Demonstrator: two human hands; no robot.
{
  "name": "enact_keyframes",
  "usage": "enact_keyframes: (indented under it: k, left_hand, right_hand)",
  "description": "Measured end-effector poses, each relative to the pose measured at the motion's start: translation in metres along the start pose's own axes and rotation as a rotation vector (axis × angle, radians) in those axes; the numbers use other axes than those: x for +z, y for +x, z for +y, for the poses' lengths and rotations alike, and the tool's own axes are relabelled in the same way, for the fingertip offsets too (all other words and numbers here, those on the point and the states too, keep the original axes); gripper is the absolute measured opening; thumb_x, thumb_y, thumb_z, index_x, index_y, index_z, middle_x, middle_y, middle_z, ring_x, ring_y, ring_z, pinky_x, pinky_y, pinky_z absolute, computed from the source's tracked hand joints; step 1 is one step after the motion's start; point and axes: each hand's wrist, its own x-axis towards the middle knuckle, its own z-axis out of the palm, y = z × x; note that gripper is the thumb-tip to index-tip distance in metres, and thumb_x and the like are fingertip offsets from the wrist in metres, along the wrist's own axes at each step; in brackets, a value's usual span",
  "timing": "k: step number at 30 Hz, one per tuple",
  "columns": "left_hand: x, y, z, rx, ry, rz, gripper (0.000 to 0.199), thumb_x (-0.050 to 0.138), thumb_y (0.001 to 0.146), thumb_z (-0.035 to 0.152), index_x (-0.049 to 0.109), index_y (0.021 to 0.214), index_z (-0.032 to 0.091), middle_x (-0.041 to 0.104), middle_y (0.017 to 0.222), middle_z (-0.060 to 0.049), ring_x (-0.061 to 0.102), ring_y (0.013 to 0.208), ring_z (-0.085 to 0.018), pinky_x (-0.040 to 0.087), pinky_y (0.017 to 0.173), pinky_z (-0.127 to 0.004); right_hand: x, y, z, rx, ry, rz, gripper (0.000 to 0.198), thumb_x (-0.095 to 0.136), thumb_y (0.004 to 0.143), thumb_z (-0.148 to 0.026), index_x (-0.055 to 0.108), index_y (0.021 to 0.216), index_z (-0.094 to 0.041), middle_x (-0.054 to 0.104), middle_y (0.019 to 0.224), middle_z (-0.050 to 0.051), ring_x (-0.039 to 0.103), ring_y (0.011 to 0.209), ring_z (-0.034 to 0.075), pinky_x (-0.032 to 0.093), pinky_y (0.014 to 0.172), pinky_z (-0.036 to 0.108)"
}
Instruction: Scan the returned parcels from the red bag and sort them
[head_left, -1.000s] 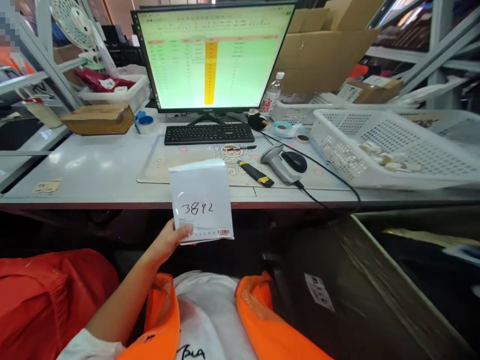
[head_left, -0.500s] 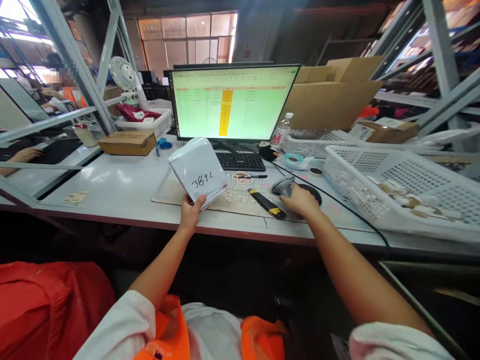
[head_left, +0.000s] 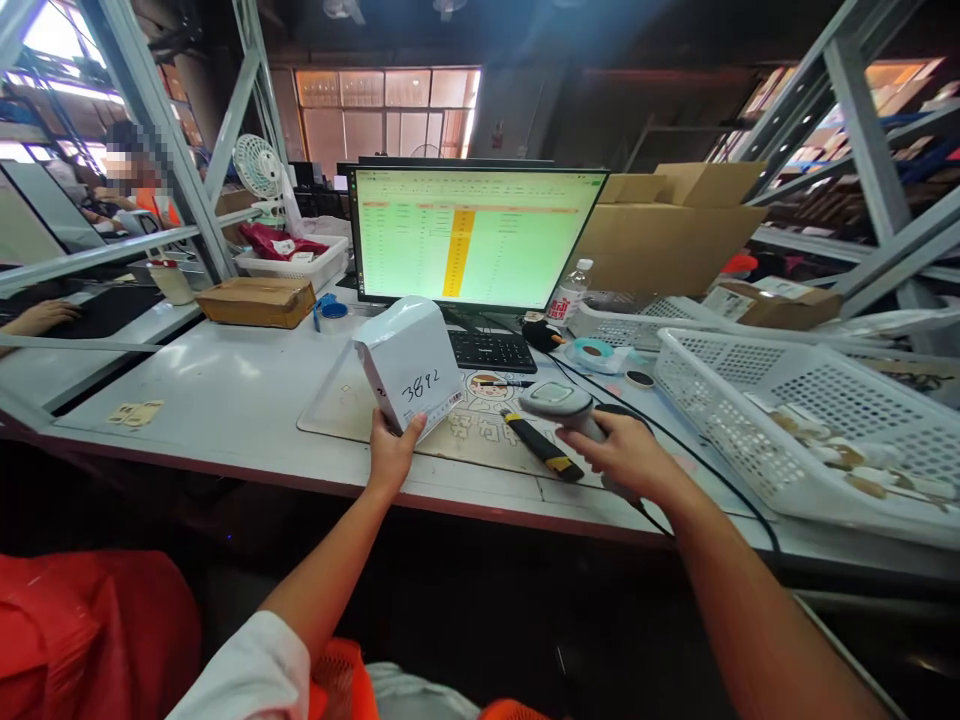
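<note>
My left hand (head_left: 394, 452) grips the lower edge of a white box (head_left: 412, 360), thumb on its front. "3892" is handwritten on that face, above a small printed label. My right hand (head_left: 621, 450) is wrapped round the handle of a grey barcode scanner (head_left: 559, 400), which is raised off the desk with its head toward the box. Between the hands, a black and yellow utility knife (head_left: 544, 447) lies on the printed desk mat (head_left: 337, 405). A pen (head_left: 506, 383) rests just beyond it. The keyboard (head_left: 491, 351) is partly hidden behind the box.
A lit monitor (head_left: 480, 235) shows a spreadsheet. At right stands a white perforated basket (head_left: 750, 440) with small pieces inside; the scanner's cable runs nearby. A brown carton (head_left: 259, 302) and blue tape (head_left: 330, 312) are at left. A bottle (head_left: 568, 293) stands beside the monitor.
My right hand has closed round the scanner and lifted it from the desk, its head now pointing left. The white box has turned slightly, showing more of its side. The view has tilted up.
</note>
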Motion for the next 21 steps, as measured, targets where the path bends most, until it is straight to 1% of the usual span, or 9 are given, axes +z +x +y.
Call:
enact_keyframes:
  k: [2,3,5,8,11,14,16,18,21]
  left_hand:
    - [0.005,0.000,0.000,-0.007,0.020,0.005,0.051,0.082,0.078,0.046,0.058,0.112,0.017,0.072,0.115,-0.013,0.069,0.108,-0.028,0.052,0.098,-0.041]
    - [0.006,0.001,-0.001,-0.011,0.021,0.003,0.052,0.082,0.077,0.046,0.057,0.112,0.017,0.072,0.115,-0.014,0.069,0.109,-0.028,0.052,0.098,-0.041]
    - [0.009,0.001,-0.001,-0.019,0.021,-0.004,0.052,0.082,0.078,0.046,0.057,0.113,0.017,0.072,0.116,-0.014,0.069,0.110,-0.028,0.052,0.099,-0.041]
    - [0.005,0.002,0.000,-0.035,0.056,-0.001,0.052,0.081,0.079,0.046,0.058,0.114,0.017,0.071,0.118,-0.014,0.069,0.111,-0.029,0.052,0.100,-0.042]
    - [-0.006,0.005,0.000,-0.044,0.087,0.009,0.052,0.081,0.080,0.045,0.058,0.117,0.017,0.070,0.122,-0.015,0.067,0.114,-0.029,0.051,0.102,-0.043]
    - [-0.020,0.010,-0.001,-0.034,0.078,0.026,0.053,0.079,0.081,0.046,0.057,0.120,0.016,0.070,0.123,-0.016,0.066,0.116,-0.030,0.050,0.103,-0.044]
    - [-0.026,0.013,-0.001,-0.030,0.079,0.046,0.055,0.080,0.081,0.047,0.057,0.119,0.016,0.070,0.123,-0.016,0.066,0.117,-0.030,0.051,0.103,-0.045]
    - [-0.028,0.015,-0.001,-0.029,0.095,0.062,0.057,0.081,0.079,0.049,0.057,0.119,0.017,0.070,0.122,-0.015,0.067,0.117,-0.031,0.051,0.102,-0.045]
    - [-0.023,0.016,-0.001,-0.023,0.124,0.072,0.057,0.081,0.077,0.049,0.058,0.118,0.017,0.071,0.120,-0.015,0.067,0.114,-0.032,0.050,0.101,-0.046]
  right_hand:
    - [-0.008,-0.025,-0.015,-0.236,0.132,-0.041,0.044,0.060,0.086,-0.058,0.075,0.096,-0.018,0.073,0.081,0.005,0.067,0.072,0.022,0.050,0.064,0.029]
    - [-0.010,-0.034,-0.022,-0.315,0.163,-0.051,0.042,0.060,0.086,-0.057,0.076,0.095,-0.019,0.073,0.080,0.003,0.066,0.071,0.021,0.049,0.063,0.028]
    - [-0.010,-0.043,-0.031,-0.387,0.177,-0.065,0.039,0.060,0.087,-0.054,0.076,0.092,-0.019,0.072,0.079,0.002,0.064,0.070,0.019,0.047,0.063,0.027]
    - [-0.004,-0.028,-0.025,-0.358,0.160,-0.044,0.041,0.058,0.088,-0.055,0.076,0.093,-0.018,0.072,0.079,0.003,0.065,0.073,0.021,0.048,0.065,0.029]
    - [0.005,0.009,-0.002,-0.245,0.085,0.049,0.049,0.056,0.085,-0.061,0.075,0.097,-0.017,0.072,0.081,0.006,0.066,0.075,0.024,0.048,0.067,0.032]
    - [0.011,0.040,0.021,-0.080,-0.034,0.145,0.046,0.055,0.081,-0.060,0.071,0.086,-0.017,0.070,0.075,0.009,0.065,0.072,0.026,0.047,0.065,0.034]
    - [0.009,0.043,0.027,-0.029,-0.029,0.123,0.045,0.054,0.081,-0.059,0.069,0.081,-0.017,0.067,0.070,0.009,0.064,0.068,0.026,0.046,0.062,0.034]
    - [0.001,0.031,0.023,-0.093,0.053,0.034,0.048,0.054,0.083,-0.063,0.070,0.084,-0.018,0.066,0.067,0.007,0.063,0.064,0.025,0.047,0.059,0.033]
    - [-0.018,-0.003,0.005,-0.298,0.152,-0.091,0.047,0.057,0.086,-0.064,0.074,0.086,-0.021,0.069,0.073,0.006,0.063,0.067,0.023,0.049,0.060,0.031]
